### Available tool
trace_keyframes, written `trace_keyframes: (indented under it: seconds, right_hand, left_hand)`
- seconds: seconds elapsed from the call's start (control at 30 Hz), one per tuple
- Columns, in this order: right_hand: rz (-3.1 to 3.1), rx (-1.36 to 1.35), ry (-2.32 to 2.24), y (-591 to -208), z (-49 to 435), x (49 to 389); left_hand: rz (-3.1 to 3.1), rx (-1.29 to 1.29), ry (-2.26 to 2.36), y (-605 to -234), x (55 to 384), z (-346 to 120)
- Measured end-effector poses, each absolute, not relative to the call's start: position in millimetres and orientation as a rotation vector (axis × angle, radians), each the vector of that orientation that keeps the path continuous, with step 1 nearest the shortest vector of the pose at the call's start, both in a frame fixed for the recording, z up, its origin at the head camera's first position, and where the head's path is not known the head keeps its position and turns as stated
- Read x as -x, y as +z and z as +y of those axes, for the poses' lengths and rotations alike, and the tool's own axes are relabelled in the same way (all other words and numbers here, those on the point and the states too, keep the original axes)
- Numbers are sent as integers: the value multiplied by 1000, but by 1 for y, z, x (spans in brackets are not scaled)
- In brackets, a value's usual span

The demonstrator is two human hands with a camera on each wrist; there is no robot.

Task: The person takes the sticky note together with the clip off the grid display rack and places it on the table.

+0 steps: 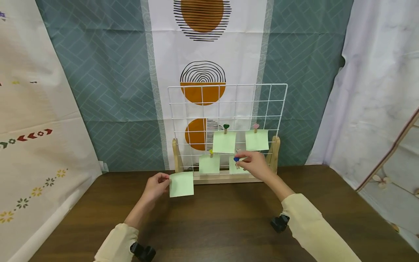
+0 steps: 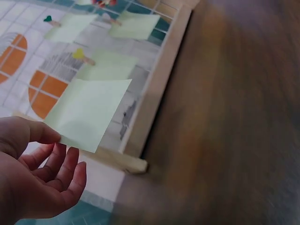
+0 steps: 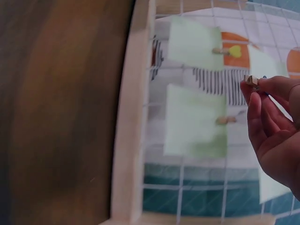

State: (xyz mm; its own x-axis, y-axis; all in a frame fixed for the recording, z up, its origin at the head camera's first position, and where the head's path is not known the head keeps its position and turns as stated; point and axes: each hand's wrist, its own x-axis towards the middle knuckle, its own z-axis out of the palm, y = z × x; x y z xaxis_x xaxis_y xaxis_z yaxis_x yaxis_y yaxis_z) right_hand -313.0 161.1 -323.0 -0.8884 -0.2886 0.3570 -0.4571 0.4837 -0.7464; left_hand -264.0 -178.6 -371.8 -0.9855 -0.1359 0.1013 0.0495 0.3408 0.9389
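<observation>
My left hand [image 1: 157, 186] pinches a pale green paper note [image 1: 181, 184] by its left edge, in front of the rack's lower left. In the left wrist view the thumb and forefinger grip one corner of it, the other fingers loosely bent. My right hand [image 1: 253, 164] pinches a small wooden clothespin [image 3: 251, 80] with a blue heart [image 1: 236, 159] on it, before the lower right note [image 1: 233, 168], which the hand partly hides. A white wire grid [image 1: 227, 85] stands in a wooden base [image 1: 209, 179].
Upper notes hang from a green-heart clip [image 1: 226, 127] and a pink-heart clip [image 1: 256, 127]. A yellow-heart clip [image 1: 211, 153] holds the lower left note [image 1: 209, 165]. The grid stands on a dark wooden table [image 1: 216, 225], before a patterned curtain [image 1: 114, 80].
</observation>
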Motion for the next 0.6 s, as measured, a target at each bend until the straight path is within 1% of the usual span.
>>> trace_keyframes:
  seconds: [0.27,0.6]
  right_hand:
    - [-2641,-639,1286,-349,197,305]
    - [-2713,-513,1251,-373,243,299]
  left_hand:
    - [-2561,-70,-1624,-394,255,-201]
    - [-2715,-80,-1344,-407,251,-223]
